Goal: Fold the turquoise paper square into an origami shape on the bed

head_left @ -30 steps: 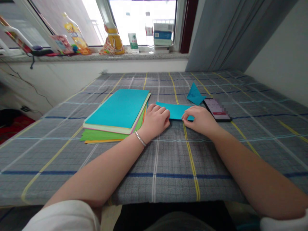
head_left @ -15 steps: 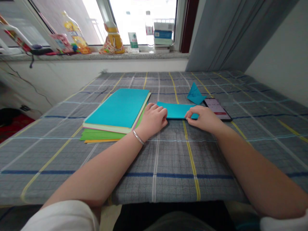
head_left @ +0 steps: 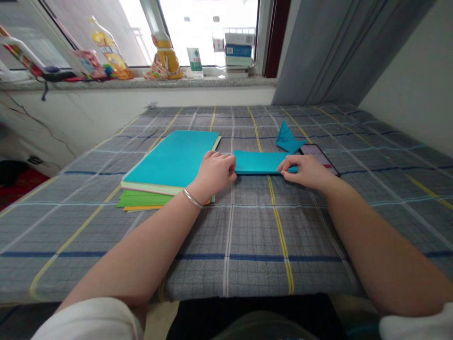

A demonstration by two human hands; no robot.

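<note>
Single head cam, looks fwd/down, close over checked table (head_left: 247,226), facing window (head_left: 208,28).

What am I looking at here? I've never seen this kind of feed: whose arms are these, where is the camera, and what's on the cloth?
There is no machine: the camera sits on a person's head, looking forward and down at their own bare arms. The left hand and right hand press the two ends of a folded teal sheet flat on the checked cloth. Left of it lies a stack of coloured paper. Behind the sheet is a small folded teal piece, with a phone beside it. Bottles and boxes stand on the windowsill.
</note>
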